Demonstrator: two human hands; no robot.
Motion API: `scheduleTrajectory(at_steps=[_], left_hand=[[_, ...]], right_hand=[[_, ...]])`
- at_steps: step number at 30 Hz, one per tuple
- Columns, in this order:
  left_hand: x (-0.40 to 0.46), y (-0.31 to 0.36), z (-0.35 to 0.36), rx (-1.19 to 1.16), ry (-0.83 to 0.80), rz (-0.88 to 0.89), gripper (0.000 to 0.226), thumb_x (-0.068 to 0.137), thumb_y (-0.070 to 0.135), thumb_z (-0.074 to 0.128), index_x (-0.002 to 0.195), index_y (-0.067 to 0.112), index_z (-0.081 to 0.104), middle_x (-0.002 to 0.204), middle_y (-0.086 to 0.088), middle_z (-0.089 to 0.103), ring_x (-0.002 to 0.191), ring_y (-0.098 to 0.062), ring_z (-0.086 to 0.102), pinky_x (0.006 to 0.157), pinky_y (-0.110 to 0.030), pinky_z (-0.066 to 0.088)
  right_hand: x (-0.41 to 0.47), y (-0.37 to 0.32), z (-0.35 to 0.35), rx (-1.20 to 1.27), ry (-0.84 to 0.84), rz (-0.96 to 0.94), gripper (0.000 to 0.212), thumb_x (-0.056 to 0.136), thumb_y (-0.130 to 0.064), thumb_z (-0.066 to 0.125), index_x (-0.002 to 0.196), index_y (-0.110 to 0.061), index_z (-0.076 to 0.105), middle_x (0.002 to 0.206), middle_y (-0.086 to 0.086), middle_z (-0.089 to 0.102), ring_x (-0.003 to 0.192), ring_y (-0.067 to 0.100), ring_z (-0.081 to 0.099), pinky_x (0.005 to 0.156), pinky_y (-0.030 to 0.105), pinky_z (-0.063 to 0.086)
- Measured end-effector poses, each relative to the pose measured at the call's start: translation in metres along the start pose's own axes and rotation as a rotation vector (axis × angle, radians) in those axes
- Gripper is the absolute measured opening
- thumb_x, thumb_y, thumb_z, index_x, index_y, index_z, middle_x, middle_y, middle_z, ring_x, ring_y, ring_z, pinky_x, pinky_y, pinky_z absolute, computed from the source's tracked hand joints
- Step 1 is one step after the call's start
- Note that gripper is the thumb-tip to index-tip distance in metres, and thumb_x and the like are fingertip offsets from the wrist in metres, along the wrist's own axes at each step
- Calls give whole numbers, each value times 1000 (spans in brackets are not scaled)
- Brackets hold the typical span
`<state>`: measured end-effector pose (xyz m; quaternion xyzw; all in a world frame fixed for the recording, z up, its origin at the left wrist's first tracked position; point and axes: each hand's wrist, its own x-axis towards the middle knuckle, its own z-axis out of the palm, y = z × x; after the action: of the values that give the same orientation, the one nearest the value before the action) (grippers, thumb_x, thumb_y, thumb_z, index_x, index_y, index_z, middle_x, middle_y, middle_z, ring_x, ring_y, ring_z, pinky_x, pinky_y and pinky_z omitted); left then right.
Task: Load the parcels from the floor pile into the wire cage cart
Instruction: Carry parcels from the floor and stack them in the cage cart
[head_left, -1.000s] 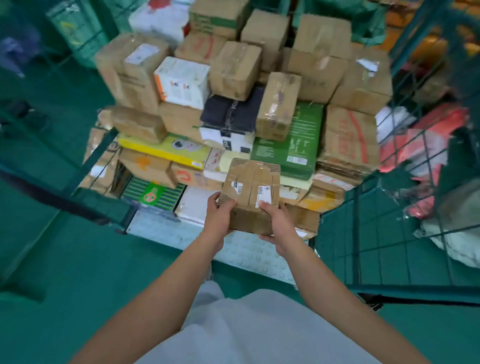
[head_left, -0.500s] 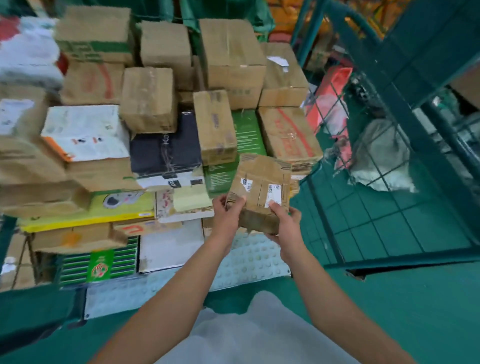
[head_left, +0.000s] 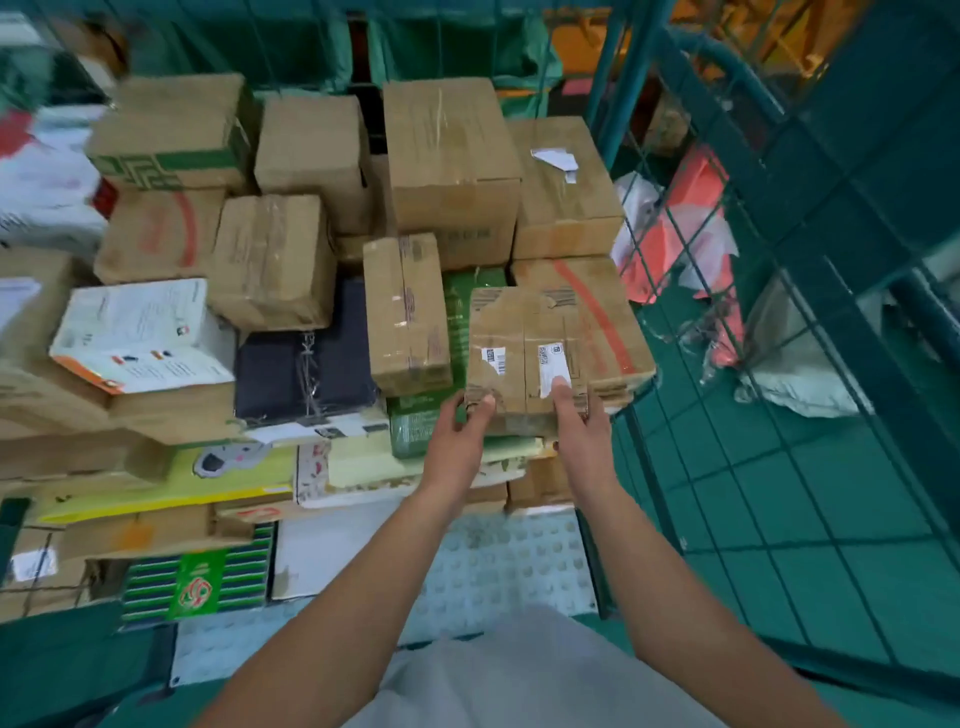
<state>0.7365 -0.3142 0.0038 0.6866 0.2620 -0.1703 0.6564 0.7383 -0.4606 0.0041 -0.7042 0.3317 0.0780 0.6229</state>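
A flat brown cardboard parcel (head_left: 524, 353) with white labels is held over the stack inside the wire cage cart (head_left: 691, 499). My left hand (head_left: 460, 441) grips its near left corner, thumb on top. My right hand (head_left: 579, 421) holds the near right edge, its thumb pressing on a white label. The parcel lies above a green box (head_left: 415, 415) and against a carton with a red stripe (head_left: 602, 312). Whether it rests on them is unclear. Many stacked parcels fill the cart.
Tall brown cartons (head_left: 447, 171) rise at the back. A white box (head_left: 140, 332) and a black parcel (head_left: 301, 358) sit left. The cart's green mesh side wall (head_left: 779, 364) stands right, with red and white bags (head_left: 691, 228) beyond. A dotted white floor plate (head_left: 498, 571) shows near me.
Both hands carried the parcel forward and up over the stack, toward the red-striped carton. The view swung right and closer to the cart.
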Motion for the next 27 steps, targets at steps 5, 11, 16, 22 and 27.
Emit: scheduleTrajectory(at_steps=[5, 11, 16, 22, 27], left_hand=[[26, 26, 21, 80, 109, 71, 70, 99, 61, 53, 158, 31, 31, 160, 1, 40, 143, -26, 43, 98, -33, 43], [49, 54, 32, 108, 256, 164, 56, 104, 45, 53, 156, 31, 35, 133, 19, 54, 104, 3, 51, 94, -21, 38], [65, 63, 40, 91, 308, 122, 51, 106, 34, 53, 155, 29, 38, 118, 19, 53, 77, 17, 45, 68, -12, 38], [77, 58, 47, -10, 318, 67, 63, 102, 24, 58, 158, 33, 31, 137, 9, 58, 81, -7, 67, 68, -26, 52], [76, 46, 46, -68, 318, 56, 57, 100, 26, 59, 152, 36, 39, 133, 11, 60, 105, -22, 68, 84, -38, 58]], right_hand=[[46, -35, 12, -99, -76, -23, 102, 95, -72, 47, 164, -19, -7, 172, 6, 12, 156, 33, 19, 124, 49, 20], [85, -54, 24, -188, -132, -47, 91, 95, -71, 49, 164, -21, 16, 170, 5, 19, 153, 33, 28, 123, 52, 28], [110, -52, 34, -154, -215, 30, 112, 72, -93, 49, 161, -35, 17, 165, 2, 34, 146, 32, 40, 118, 57, 36], [144, -30, 46, -133, -299, 49, 82, 78, -61, 57, 153, -48, 28, 152, -10, 50, 138, 24, 49, 115, 56, 41], [117, -40, 49, -38, -262, 113, 74, 92, -33, 61, 158, -34, 27, 138, -5, 58, 125, 23, 58, 111, 50, 46]])
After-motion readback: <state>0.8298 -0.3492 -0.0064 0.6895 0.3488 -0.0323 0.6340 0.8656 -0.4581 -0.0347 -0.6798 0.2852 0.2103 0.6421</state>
